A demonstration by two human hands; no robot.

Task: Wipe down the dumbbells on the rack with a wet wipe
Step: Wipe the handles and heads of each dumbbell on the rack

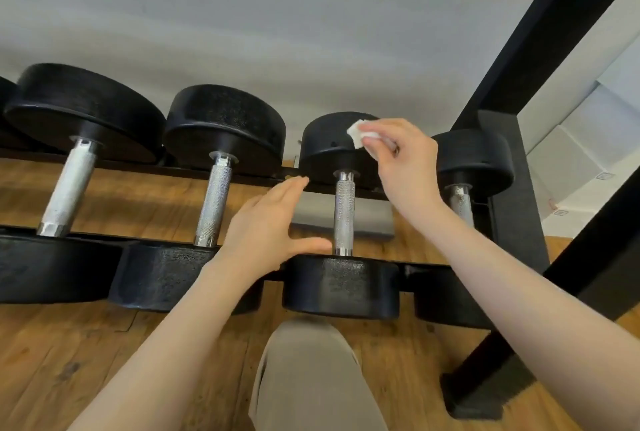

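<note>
Several black dumbbells with metal handles lie across the rack rails [263, 178]. My right hand [405, 164] pinches a small white wet wipe [360, 134] against the far head of the third dumbbell [344, 216]. My left hand [273, 222] is spread flat just left of that dumbbell's knurled handle, fingers straight, thumb reaching toward the handle above the near head; I cannot tell whether the thumb touches it. To the left lies a larger dumbbell [213, 202], and beyond it a still larger one [69, 188]. A smaller dumbbell [462, 202] sits to the right, partly behind my right forearm.
The black rack upright [540, 49] slants up at the right, with its foot [485, 392] on the wooden floor [69, 361]. A grey wall is behind the rack. My knee in beige trousers [311, 378] is below the rack. White boxes [581, 153] stand far right.
</note>
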